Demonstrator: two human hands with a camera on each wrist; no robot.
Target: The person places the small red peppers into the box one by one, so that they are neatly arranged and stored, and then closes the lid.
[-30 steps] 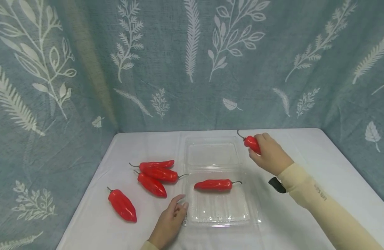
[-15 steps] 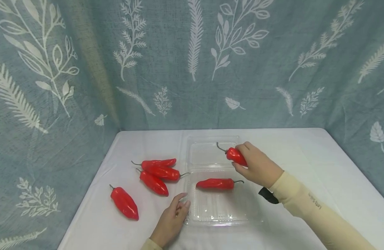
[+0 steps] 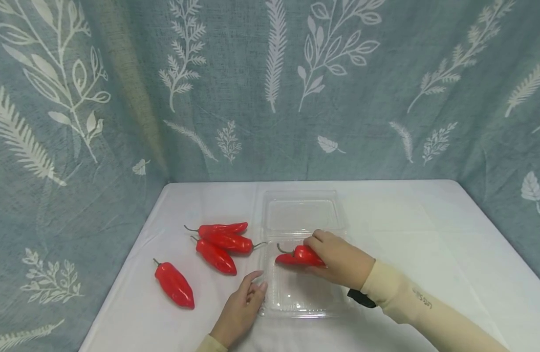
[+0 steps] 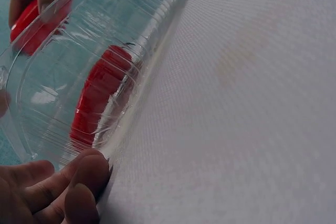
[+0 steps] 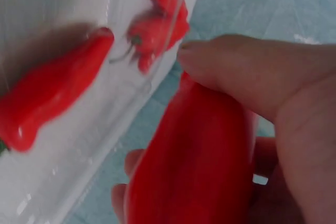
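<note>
Head: we look forward and down across the desk (image 3: 406, 220).
Wrists: up close, we share the clear container (image 3: 302, 296).

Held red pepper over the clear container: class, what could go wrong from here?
The held pepper could bump or roll the lying pepper, since the two overlap in the head view. The clear container looks thin and might slide if knocked, despite the left hand at its edge. The glossy held pepper might slip from the right hand.

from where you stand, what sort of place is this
Probably a small improvised tabletop workspace: leaf-patterned cloth hangs behind and beside a white-covered table, which bears red peppers and an open clear plastic container.
</note>
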